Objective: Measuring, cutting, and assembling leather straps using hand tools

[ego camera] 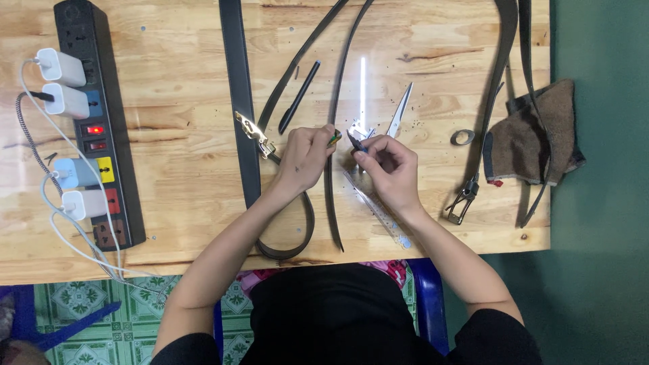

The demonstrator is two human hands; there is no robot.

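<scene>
Overhead view of a wooden counter (189,182) with two bare hands at work near its middle. Left hand (305,157) curled almost shut, fingertips pinching a small green-and-yellow object (334,138), too small to identify, just beside a thin dark strap (332,203) running down the counter. Right hand (391,169) likewise curled, thumb and forefinger closed on a small dark piece (355,141) close to the same strap; hands near each other, not touching. Clear ruler (382,215) lying slantwise under the right wrist. Scissors (399,111) lying open just above the right hand. Black pen (299,96) lying slantwise above the left hand. Wide black belt (240,101) to the left of the hands, with a metal buckle (255,134) beside it. Looped strap (297,243) curling under the left forearm. Small ring (462,137) and a belt with a square buckle (462,201) to the right, near a brown cloth (534,135) at the counter's edge. Black power strip (101,128) with white chargers at far left.
</scene>
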